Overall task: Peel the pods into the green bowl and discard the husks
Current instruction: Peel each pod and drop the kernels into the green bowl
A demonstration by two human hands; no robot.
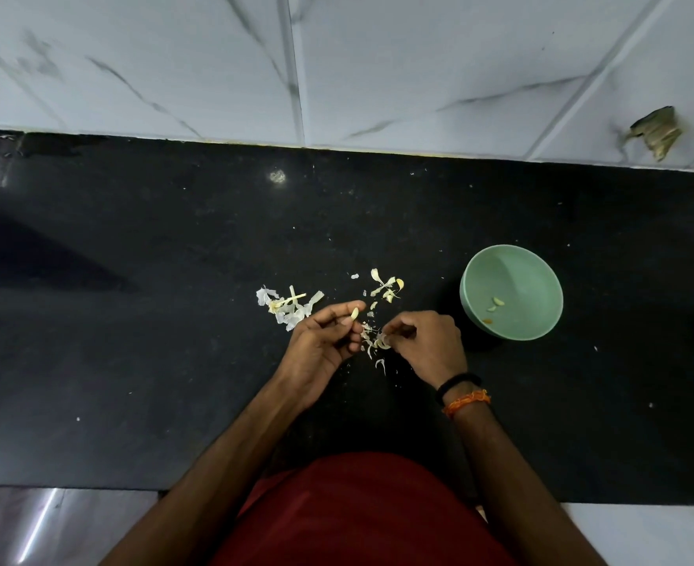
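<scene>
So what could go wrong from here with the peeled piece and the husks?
1. The left hand pinches the peeled piece only at its fingertips, well short of the green bowl; it could slip onto the black counter.
2. Husk scraps lie scattered; the right hand, holding more husk, might carry bits into the bowl.

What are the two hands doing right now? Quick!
Left hand: pinching a small pale clove at its fingertips.
Right hand: fingers curled, pinching a bit of papery husk.
</scene>
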